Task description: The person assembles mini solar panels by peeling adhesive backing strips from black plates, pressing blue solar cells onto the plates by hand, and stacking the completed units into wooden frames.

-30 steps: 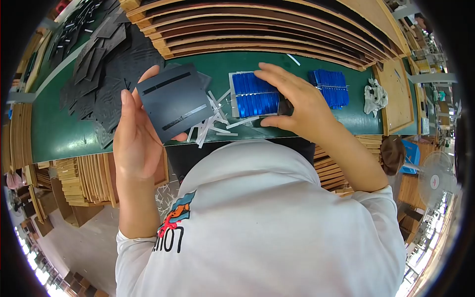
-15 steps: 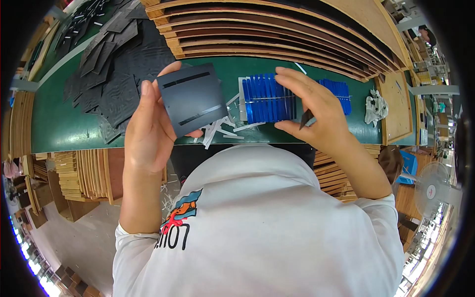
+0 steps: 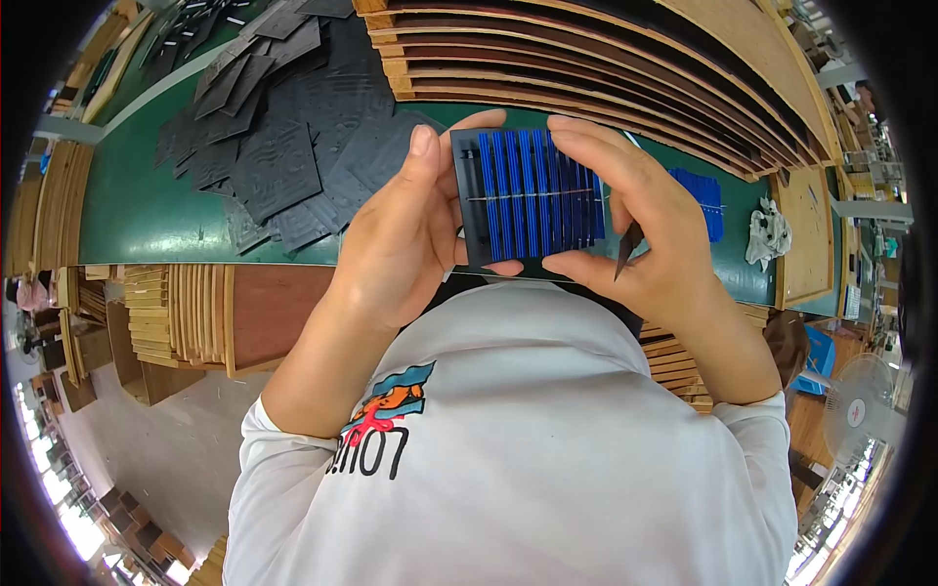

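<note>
My left hand (image 3: 396,239) is closed around the edges of a thin black square plate (image 3: 475,234), thumb at the near left side and fingertips showing above and below. Over the plate lies a row of blue solar cell strips (image 3: 532,210), crossed by a thin silvery line. Fingers and thumb of my right hand (image 3: 660,210) grip this row by its top and bottom edges at the right. A dark pointed piece (image 3: 628,250) sticks out inside the right hand; its kind is unclear. Whether the strips rest fully on the plate is hidden.
Many dark square plates (image 3: 278,171) are heaped on the green tabletop (image 3: 127,220) at the left. Stacked wooden-edged boards (image 3: 586,73) stand at the back. More blue strips (image 3: 711,205) and a crumpled white cloth (image 3: 769,234) lie to the right. A fan (image 3: 858,410) stands farther right.
My left hand has brought the black plate rightward to the blue strips. The right hand has taken the strips off the table, and they now overlap the plate.
</note>
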A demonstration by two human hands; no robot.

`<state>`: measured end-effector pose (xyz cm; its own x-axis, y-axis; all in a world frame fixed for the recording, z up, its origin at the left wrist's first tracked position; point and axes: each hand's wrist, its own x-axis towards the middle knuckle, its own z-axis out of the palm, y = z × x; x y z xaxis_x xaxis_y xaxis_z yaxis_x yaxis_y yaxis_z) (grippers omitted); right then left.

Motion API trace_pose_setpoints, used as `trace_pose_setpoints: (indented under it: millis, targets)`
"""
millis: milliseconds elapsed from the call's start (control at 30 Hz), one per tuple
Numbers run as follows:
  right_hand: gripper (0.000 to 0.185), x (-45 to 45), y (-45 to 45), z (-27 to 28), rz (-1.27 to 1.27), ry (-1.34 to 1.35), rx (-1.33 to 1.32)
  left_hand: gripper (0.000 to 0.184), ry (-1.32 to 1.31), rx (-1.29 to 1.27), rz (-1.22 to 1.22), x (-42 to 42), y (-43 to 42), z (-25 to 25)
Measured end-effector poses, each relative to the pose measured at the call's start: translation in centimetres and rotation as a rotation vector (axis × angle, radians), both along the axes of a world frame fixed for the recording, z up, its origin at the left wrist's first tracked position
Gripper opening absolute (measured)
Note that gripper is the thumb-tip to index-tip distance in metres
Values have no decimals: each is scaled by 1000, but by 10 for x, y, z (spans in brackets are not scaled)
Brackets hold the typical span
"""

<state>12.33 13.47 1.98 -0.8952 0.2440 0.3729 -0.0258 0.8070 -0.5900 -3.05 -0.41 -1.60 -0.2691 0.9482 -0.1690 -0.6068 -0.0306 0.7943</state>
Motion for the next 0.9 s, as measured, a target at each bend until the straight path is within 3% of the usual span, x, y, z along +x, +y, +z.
trace_pose_setpoints:
  millis: [400, 900]
  targets:
    - [76, -6, 1, 1, 52, 10, -47, 70, -51, 42, -41, 0, 1, -4]
    - [83, -7, 5, -6, 78, 95, -92, 67, -94, 58, 76, 7, 4, -4]
